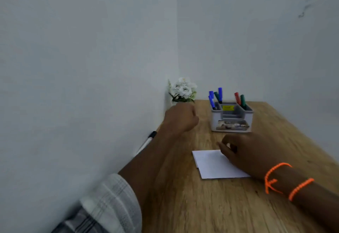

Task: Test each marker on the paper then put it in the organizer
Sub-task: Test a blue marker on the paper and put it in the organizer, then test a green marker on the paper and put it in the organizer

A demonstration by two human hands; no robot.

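Six markers stood in the organizer: three blue, two green, one red. A seventh marker lay left of it, behind the fisted left hand. The right hand, curled, rested on the paper before the organizer; any grip unclear.

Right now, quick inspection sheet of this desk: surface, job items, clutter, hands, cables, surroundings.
Surface: wooden table, set into a wall corner.
Job's things: white paper near the middle; grey organizer behind it, holding blue, green and red markers; one black-capped marker lying at the left wall edge.
Clutter: white flowers in the corner.
Hands: left hand fisted near the flowers, contents not visible; right hand over the paper, fingers curled, grip blurred; orange bracelets on its wrist.
Cables: nothing seen.
Surroundings: plain pale walls.
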